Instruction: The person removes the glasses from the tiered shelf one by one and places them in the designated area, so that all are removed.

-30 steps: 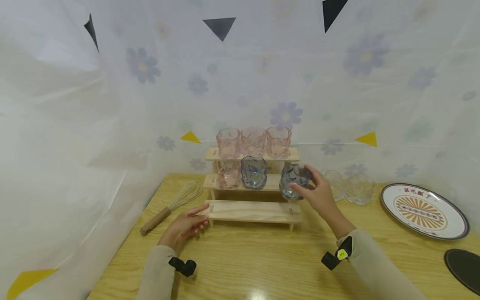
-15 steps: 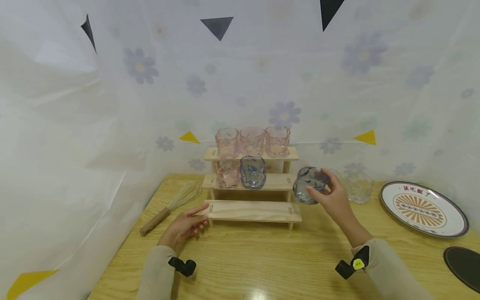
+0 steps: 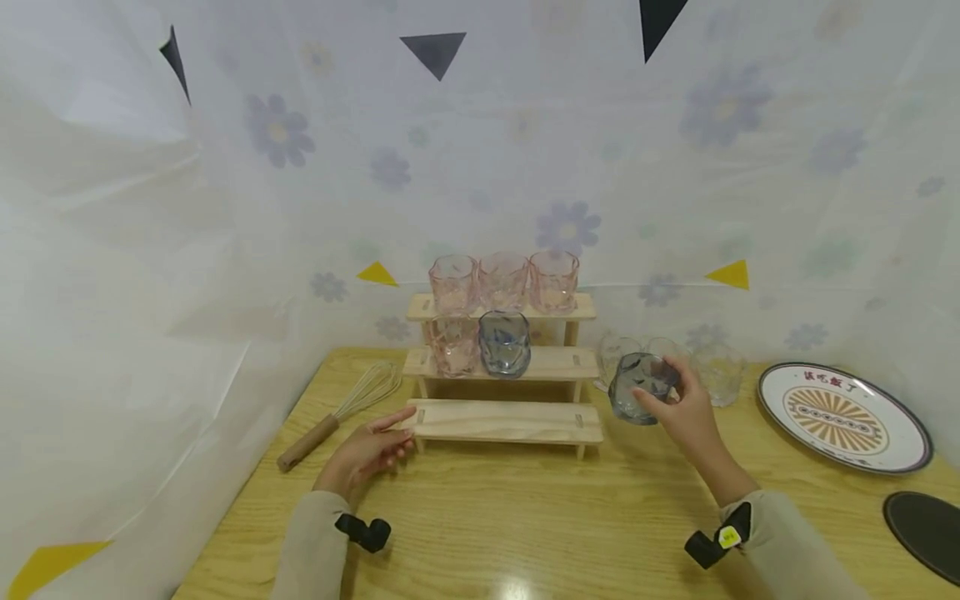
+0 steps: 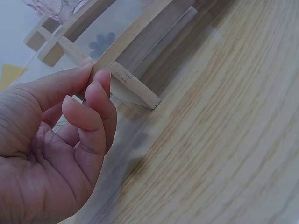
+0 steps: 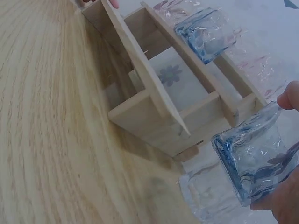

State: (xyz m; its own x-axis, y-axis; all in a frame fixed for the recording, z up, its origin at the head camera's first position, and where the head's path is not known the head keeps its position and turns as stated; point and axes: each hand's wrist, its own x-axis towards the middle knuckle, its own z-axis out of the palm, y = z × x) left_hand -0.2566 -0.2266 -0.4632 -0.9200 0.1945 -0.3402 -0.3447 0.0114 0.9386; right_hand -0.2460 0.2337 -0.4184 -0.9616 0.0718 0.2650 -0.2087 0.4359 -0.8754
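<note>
My right hand holds a blue glass tumbler between thumb and fingers, to the right of a three-step wooden display rack. In the right wrist view the tumbler is tilted beyond the rack's end. My left hand is at the left end of the lowest step; the left wrist view has thumb and forefinger pinching that board's corner. Another blue tumbler stands on the middle step beside a pink one. Three pink tumblers line the top step.
Several clear tumblers stand on the table right of the rack, partly behind the held one. Farther right are a patterned white plate and a dark round mat. A whisk lies left of the rack.
My right hand has carried the blue tumbler away from the middle step's right end, rightward and toward me, uncovering clear tumblers behind. The left hand stays at the rack.
</note>
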